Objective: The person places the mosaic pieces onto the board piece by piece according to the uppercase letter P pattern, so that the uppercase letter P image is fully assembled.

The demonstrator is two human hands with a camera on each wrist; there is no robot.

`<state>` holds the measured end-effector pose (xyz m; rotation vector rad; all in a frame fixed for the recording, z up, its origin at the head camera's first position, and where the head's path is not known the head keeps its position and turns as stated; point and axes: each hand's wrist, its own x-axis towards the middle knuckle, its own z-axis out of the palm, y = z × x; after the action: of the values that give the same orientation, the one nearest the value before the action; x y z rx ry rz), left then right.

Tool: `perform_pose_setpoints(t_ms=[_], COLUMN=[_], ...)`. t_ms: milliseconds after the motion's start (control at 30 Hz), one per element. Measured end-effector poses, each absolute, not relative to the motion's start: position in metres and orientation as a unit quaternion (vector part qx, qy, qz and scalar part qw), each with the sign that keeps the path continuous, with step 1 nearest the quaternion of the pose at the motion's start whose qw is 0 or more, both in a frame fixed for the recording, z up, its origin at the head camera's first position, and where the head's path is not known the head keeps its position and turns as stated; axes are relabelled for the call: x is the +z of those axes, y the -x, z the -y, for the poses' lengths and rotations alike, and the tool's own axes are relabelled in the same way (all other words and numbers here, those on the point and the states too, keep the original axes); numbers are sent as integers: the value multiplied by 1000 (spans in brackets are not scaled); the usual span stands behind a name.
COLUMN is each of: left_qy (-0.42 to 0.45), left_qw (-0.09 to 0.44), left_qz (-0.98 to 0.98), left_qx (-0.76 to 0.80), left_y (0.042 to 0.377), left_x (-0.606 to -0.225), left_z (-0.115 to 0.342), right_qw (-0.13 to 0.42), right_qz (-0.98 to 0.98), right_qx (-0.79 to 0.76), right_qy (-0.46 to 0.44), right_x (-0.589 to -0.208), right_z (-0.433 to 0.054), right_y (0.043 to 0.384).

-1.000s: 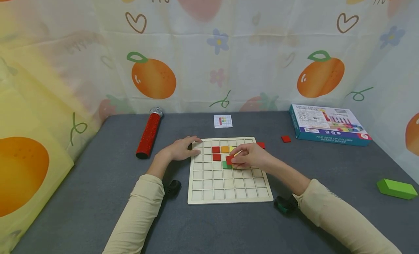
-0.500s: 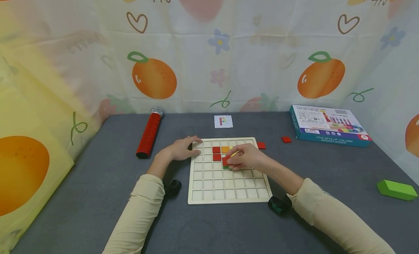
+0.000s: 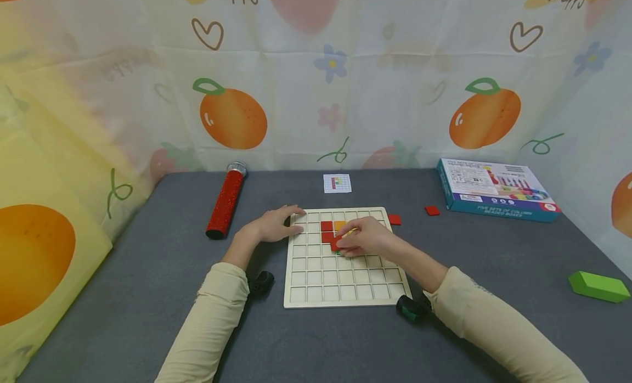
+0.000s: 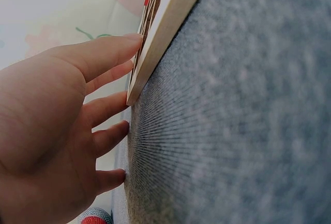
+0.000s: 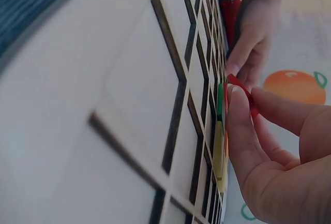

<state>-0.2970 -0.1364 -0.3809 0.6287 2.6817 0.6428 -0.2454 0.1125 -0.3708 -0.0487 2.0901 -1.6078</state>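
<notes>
A pale wooden grid board (image 3: pixel 329 277) lies on the dark table. My left hand (image 3: pixel 272 225) rests at its far left corner, the thumb on the rim and the fingers spread, as the left wrist view shows. Between thumb and fingertips, my right hand (image 3: pixel 366 238) pinches a red square tile (image 3: pixel 334 244), tilted just over the board below two set red tiles (image 3: pixel 327 231). To the right of those sits an orange tile (image 3: pixel 339 225). A green tile (image 5: pixel 220 102) and yellow tiles (image 5: pixel 217 154) show in the right wrist view; the hand largely covers them in the head view.
Behind the board lies a small pattern card (image 3: pixel 337 183). A red glittery microphone (image 3: pixel 226 204) is at the left. Two loose red tiles (image 3: pixel 432 210), a flat boxed set (image 3: pixel 498 190) and a green block (image 3: pixel 599 286) lie on the right.
My right hand has moved left with the red tile, from over the green tile's area to the cell below the set red tiles. The left hand stays in place.
</notes>
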Motion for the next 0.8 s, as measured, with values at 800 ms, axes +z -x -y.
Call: perform_pose_setpoints(t_ms=[800], left_qy=[-213], left_qw=[155], left_qz=[-939], left_qx=[222], left_y=[297], left_x=[-381], left_z=[135], right_qw=[236], right_qz=[-803], right_qx=[-546], right_qy=[26], right_x=[-370], right_z=[-96], right_y=[244])
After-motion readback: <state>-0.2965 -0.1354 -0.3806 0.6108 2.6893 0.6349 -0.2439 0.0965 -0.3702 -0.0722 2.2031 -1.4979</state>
